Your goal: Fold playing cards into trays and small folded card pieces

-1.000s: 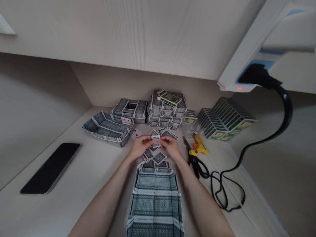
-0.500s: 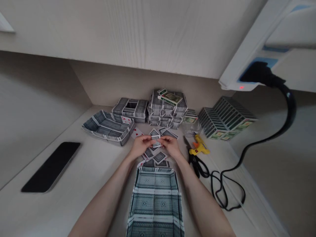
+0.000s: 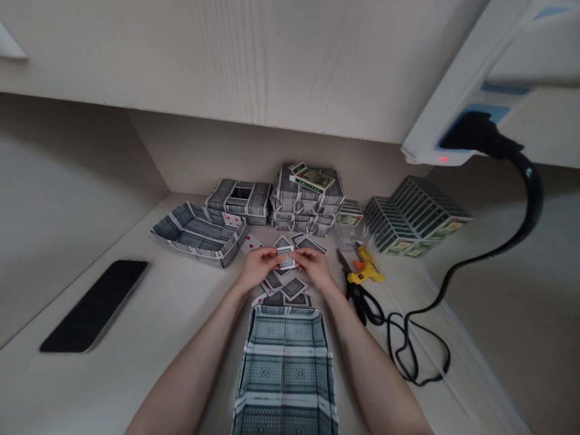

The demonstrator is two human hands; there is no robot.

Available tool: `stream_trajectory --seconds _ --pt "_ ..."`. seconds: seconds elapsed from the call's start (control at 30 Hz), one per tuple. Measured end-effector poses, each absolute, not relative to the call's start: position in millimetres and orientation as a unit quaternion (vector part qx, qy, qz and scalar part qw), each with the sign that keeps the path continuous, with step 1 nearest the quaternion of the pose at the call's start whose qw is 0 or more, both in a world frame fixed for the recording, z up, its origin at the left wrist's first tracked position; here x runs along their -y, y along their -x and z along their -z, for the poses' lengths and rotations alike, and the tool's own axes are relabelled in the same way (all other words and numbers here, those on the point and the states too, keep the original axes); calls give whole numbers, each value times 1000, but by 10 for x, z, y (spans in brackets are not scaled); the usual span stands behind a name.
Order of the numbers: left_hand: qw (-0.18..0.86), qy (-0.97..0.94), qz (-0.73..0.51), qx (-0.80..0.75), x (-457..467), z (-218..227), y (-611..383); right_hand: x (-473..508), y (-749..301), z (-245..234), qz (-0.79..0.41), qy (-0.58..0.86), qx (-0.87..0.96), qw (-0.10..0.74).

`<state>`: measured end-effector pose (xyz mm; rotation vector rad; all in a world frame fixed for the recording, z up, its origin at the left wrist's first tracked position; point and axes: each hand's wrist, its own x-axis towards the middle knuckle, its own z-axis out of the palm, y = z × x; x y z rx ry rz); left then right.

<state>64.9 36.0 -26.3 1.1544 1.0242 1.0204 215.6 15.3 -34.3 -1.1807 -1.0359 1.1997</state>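
Observation:
Between my two hands is a playing card (image 3: 286,258) with its patterned back showing; whether more than one card is there I cannot tell. My left hand (image 3: 259,266) pinches its left edge, and my right hand (image 3: 312,264) pinches the right edge. Loose playing cards (image 3: 294,289) lie scattered under and around the hands, mostly back up. Nearest to me, between my forearms, stands a long open tray built of playing cards (image 3: 283,362). A second open card tray (image 3: 199,235) rests to the left, beyond my left hand.
Behind are a card-built box with an opening (image 3: 258,205) and stacked card-built cases (image 3: 308,202). At right lie a yellow glue gun (image 3: 367,267), black scissors (image 3: 362,299), a looped black cord (image 3: 448,284) and rows of card packs (image 3: 414,217). A phone (image 3: 95,305) lies left.
The card between my fingers has tilted slightly, so more of its back faces me. My hands stay in nearly the same place, and the surroundings have not moved.

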Motion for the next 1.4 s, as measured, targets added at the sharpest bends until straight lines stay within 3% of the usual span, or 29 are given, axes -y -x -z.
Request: stream_trajectory --seconds 1.0,1.4 --pt "587 -511 -437 -450 -411 313 -616 -171 -2096 465 -403 548 474 559" --pt "605 -482 -435 -461 -368 233 -647 -163 -2088 394 -455 553 444 539"
